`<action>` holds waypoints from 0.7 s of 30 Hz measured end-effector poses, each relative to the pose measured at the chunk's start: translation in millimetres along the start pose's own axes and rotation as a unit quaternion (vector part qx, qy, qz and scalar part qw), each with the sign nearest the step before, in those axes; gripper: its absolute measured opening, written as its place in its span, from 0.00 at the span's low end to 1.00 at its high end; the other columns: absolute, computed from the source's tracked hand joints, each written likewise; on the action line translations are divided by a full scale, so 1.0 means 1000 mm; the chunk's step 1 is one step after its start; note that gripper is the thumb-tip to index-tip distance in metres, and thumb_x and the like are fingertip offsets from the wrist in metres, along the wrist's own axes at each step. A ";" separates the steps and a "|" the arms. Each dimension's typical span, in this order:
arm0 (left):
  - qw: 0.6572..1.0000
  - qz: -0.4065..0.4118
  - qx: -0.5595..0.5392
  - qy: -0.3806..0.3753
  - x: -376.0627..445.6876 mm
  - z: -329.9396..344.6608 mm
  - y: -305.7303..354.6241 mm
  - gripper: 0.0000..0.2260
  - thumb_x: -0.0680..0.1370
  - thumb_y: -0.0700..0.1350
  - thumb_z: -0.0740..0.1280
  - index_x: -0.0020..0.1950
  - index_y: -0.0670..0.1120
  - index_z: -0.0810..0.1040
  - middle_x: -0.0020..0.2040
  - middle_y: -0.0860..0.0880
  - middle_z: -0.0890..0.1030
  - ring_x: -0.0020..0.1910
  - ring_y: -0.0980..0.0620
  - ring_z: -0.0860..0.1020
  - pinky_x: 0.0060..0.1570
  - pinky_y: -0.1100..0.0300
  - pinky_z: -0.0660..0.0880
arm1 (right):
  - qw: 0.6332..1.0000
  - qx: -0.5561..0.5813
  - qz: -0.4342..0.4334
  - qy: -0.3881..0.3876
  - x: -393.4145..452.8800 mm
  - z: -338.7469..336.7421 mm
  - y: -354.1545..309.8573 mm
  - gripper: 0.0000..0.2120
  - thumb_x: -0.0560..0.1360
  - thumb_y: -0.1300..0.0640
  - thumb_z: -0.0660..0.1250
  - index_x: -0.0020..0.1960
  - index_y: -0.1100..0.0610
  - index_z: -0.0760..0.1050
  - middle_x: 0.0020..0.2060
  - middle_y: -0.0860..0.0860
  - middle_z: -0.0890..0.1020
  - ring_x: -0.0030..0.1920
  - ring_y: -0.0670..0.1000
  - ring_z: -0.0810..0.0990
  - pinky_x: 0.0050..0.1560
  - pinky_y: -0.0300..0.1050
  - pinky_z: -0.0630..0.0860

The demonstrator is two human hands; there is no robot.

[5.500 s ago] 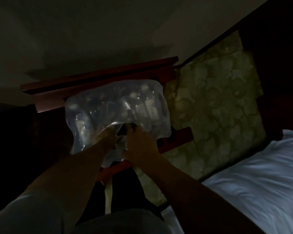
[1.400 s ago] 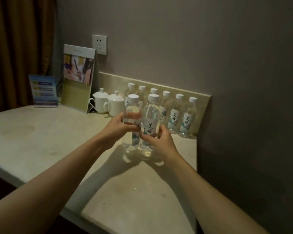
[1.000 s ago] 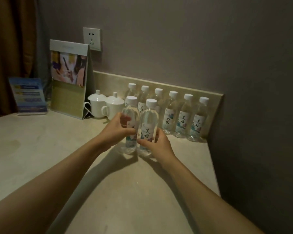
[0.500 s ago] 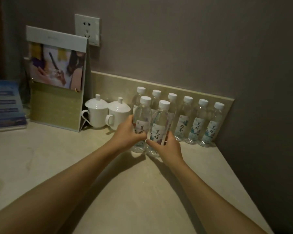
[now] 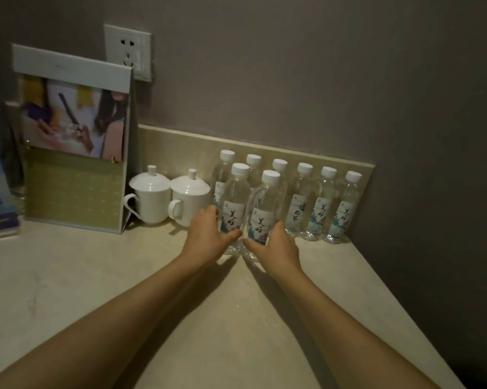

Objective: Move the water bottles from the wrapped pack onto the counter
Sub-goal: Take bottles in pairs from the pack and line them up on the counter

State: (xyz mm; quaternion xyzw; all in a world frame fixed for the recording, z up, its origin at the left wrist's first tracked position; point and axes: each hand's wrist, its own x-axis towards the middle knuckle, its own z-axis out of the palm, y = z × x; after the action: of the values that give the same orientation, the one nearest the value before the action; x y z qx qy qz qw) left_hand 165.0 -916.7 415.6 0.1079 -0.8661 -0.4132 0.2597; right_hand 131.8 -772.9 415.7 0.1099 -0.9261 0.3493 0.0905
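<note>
Dim beige tabletop (image 5: 96,276) against a grey wall: both hands, left hand (image 5: 206,237) and right hand (image 5: 276,248), have carried two bottles (image 5: 235,203) from the pack, now apparently set down before the back row (image 5: 325,203), fingers still curled round them.

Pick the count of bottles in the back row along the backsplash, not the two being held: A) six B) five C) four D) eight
A: six white caps line the back row behind the two bottles held by the left hand and right hand.
</note>
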 end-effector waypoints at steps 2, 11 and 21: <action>1.000 0.003 0.004 0.005 0.003 0.003 -0.001 0.22 0.70 0.49 0.76 0.61 0.45 0.75 0.57 0.46 0.79 0.55 0.48 0.79 0.55 0.49 0.79 | 1.000 0.001 0.010 -0.003 0.005 -0.001 -0.001 0.29 0.71 0.43 0.73 0.63 0.57 0.66 0.61 0.55 0.78 0.60 0.57 0.78 0.56 0.54 0.78; 0.998 0.022 0.029 0.048 0.013 0.019 -0.004 0.21 0.71 0.50 0.75 0.60 0.46 0.73 0.55 0.48 0.79 0.54 0.50 0.79 0.53 0.52 0.80 | 1.000 0.010 0.010 0.010 0.020 0.005 0.002 0.29 0.73 0.44 0.71 0.66 0.56 0.64 0.63 0.55 0.77 0.61 0.57 0.77 0.55 0.50 0.76; 0.996 0.048 0.040 0.071 0.022 0.026 -0.011 0.21 0.71 0.52 0.75 0.58 0.48 0.73 0.53 0.49 0.79 0.52 0.52 0.78 0.51 0.55 0.80 | 1.000 0.000 0.013 -0.006 0.033 0.006 0.001 0.35 0.75 0.45 0.69 0.72 0.61 0.59 0.67 0.57 0.72 0.65 0.58 0.74 0.60 0.51 0.74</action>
State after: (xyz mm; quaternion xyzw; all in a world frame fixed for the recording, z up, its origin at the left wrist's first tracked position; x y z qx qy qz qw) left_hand 132.3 -915.4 401.8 0.1054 -0.8657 -0.3564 0.3353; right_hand 99.3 -781.2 418.7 0.0995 -0.9279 0.3502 0.0806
